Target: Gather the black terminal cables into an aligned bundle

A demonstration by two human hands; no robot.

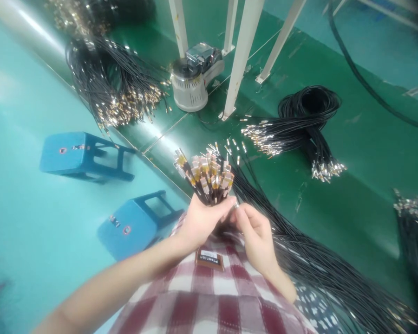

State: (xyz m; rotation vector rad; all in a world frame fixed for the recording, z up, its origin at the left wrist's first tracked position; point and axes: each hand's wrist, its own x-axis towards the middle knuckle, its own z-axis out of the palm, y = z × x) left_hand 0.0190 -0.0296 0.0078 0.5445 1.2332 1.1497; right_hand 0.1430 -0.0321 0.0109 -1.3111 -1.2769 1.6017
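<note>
My left hand is wrapped round a bundle of black cables, whose metal connector ends with yellowish parts fan out above the fist. Close beside it, my right hand pinches one small silvery cable end between thumb and forefinger. The lower part of the held bundle is hidden behind my hands. A long spread of black cables lies on the green work surface to the right of my hands, with several loose metal ends just beyond the bundle.
Coiled black cables lie at the right, and a large cable heap at the upper left. A grey-white round machine stands near white metal legs. Two blue stools stand on the floor at left. More cables lie far right.
</note>
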